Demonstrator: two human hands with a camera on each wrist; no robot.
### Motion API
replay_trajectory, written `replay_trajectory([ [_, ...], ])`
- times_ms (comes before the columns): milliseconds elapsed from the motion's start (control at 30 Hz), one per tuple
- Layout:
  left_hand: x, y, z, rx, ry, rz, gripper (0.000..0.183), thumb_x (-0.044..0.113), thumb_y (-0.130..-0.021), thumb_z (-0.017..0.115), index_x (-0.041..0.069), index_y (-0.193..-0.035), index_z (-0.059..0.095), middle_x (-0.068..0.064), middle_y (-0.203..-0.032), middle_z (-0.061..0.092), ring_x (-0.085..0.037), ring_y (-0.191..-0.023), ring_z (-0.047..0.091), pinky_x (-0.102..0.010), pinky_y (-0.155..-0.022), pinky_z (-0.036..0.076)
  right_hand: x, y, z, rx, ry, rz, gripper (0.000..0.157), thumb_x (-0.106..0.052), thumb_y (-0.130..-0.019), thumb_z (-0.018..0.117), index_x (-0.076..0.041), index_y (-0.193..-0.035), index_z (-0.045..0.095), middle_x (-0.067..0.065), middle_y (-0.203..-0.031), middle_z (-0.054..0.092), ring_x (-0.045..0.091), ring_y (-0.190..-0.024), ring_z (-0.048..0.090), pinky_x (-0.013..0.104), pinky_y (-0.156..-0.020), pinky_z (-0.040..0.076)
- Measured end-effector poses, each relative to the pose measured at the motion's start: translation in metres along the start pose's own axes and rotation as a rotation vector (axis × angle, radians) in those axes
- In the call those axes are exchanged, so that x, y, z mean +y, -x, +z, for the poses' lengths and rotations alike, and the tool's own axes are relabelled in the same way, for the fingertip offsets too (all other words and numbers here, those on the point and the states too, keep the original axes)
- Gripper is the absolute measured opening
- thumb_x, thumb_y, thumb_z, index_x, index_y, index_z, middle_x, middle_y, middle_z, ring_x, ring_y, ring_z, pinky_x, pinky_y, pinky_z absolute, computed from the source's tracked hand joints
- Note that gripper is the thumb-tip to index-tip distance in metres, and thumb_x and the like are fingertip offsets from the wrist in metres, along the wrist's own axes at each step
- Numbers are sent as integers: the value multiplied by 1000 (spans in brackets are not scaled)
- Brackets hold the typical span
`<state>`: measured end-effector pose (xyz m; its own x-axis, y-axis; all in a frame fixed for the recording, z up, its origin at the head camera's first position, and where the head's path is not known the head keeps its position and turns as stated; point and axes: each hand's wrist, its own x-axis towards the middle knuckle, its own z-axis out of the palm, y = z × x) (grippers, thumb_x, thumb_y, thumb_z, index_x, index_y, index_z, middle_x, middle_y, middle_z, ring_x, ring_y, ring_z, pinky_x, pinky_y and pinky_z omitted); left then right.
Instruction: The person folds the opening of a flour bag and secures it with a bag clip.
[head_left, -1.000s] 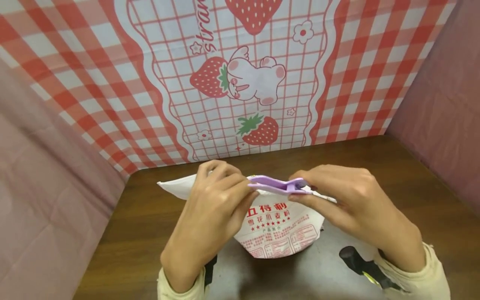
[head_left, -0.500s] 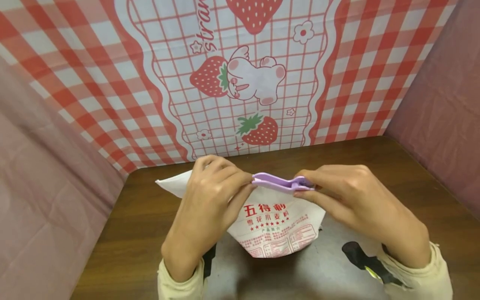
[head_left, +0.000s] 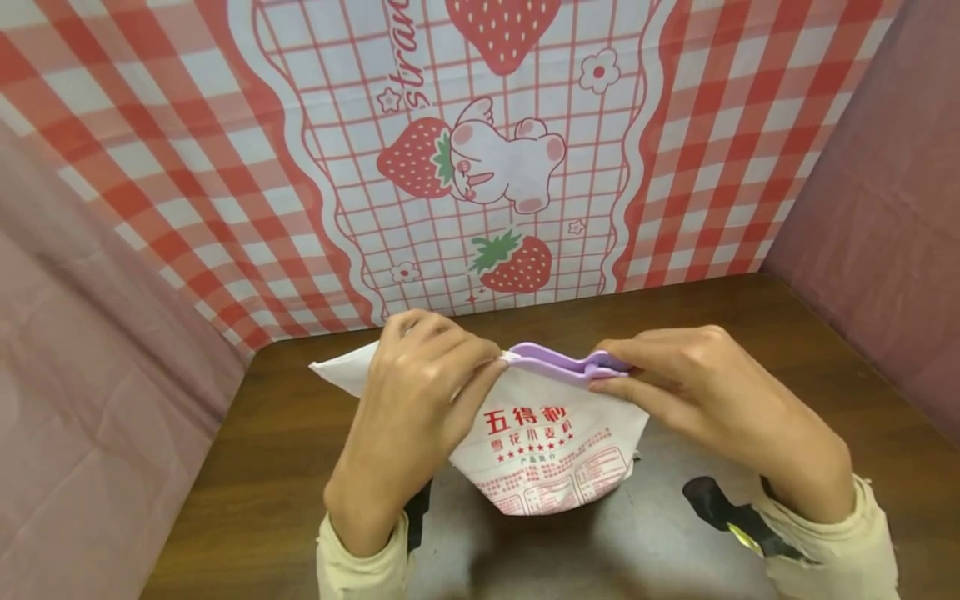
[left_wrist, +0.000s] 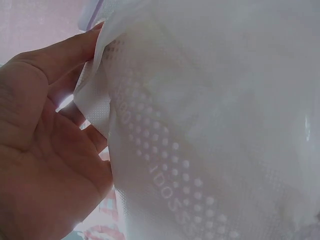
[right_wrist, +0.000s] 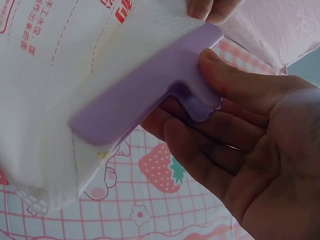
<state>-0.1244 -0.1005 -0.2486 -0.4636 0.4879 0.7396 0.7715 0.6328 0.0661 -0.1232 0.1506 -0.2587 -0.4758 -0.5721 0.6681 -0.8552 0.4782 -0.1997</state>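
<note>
A white flour bag point(head_left: 542, 450) with red print stands in the middle, its top edge raised between both hands. My left hand point(head_left: 420, 392) pinches that edge at the left; in the left wrist view the thumb and fingers lie on the folded white plastic point(left_wrist: 95, 95). A purple bag clip point(head_left: 562, 363) sits across the top edge, just right of the left fingertips. My right hand point(head_left: 697, 383) pinches the handles of the clip with thumb and fingers. In the right wrist view the clip point(right_wrist: 145, 90) lies along the bag's edge point(right_wrist: 60, 115).
The bag rests on a grey surface point(head_left: 630, 550) on a brown wooden table point(head_left: 247, 450). Behind stands a strawberry-print cloth point(head_left: 517, 167), with pink cloths point(head_left: 877, 200) at the sides. A white corner of the bag point(head_left: 345, 365) sticks out left of the left hand.
The clip has risen slightly and shifted a little right, and its jaws now lie along the bag's top edge. Both hands keep their grips; the left has moved slightly left.
</note>
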Motion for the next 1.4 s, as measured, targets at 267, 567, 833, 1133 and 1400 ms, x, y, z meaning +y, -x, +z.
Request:
replay_trajectory([
  [267,7,0,1,-21,-35,6,10,18,-85,61,13,-80,68,6,-77,65,-13,-79,54,-35,-88,35,-2,3,0,-10,-8,28,26,-7,-71,74,-17,-94,67,-14,-82,61,-4,-65,52,10,-56,42],
  [567,2,1,3,0,-34,-11,11,17,-85,61,12,-80,68,5,-76,65,-13,-78,55,-35,-88,35,-2,-1,4,-50,27,98,20,-18,-76,71,-20,-95,65,-17,-82,59,-6,-67,52,7,-59,41],
  [833,1,4,-5,-27,-34,-56,12,23,-83,63,13,-87,67,4,-83,64,-17,-86,52,-40,-90,31,3,1,5,-97,60,179,34,-26,-78,69,-23,-111,60,-17,-92,61,-8,-77,55,7,-64,42],
  [1133,0,5,-11,-63,3,-20,9,18,-85,60,12,-85,66,4,-82,63,-15,-84,53,-37,-90,33,1,1,4,-73,16,96,31,-13,-76,71,-20,-105,64,-14,-94,62,-4,-77,56,10,-66,44],
  [1400,1,3,-11,-23,3,5,9,17,-86,58,11,-84,65,4,-80,62,-15,-83,52,-35,-87,34,-1,-1,9,-41,58,2,31,-9,-71,73,-16,-100,65,-15,-81,58,-4,-65,48,9,-57,40],
])
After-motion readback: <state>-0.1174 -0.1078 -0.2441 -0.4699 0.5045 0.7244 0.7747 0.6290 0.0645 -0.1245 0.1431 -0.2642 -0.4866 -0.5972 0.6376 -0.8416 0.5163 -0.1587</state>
